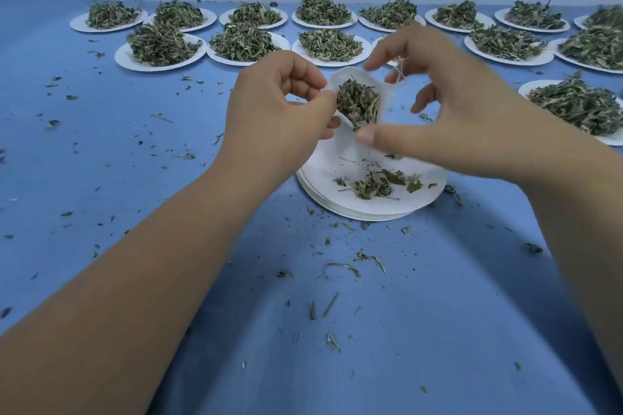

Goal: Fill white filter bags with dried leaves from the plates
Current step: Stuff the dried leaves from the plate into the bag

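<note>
My left hand (pixel 279 111) pinches the left rim of a white filter bag (pixel 337 79) and holds it up with its mouth open toward me. Dried green leaves (pixel 359 104) fill the inside of the bag. My right hand (pixel 455 104) hovers at the bag's right side with fingers spread. Its index tip is at the far rim and its thumb tip at the near rim. The bag's thin string (pixel 399 72) hangs by the right fingers. Below the bag lies a stack of white plates (pixel 337 204) carrying a few leaf scraps (pixel 377 184).
Two rows of white plates heaped with dried leaves (pixel 158 42) run along the back of the blue tablecloth (pixel 135 162). One more heaped plate (pixel 532 86) sits at the right edge. Leaf crumbs lie scattered over the cloth.
</note>
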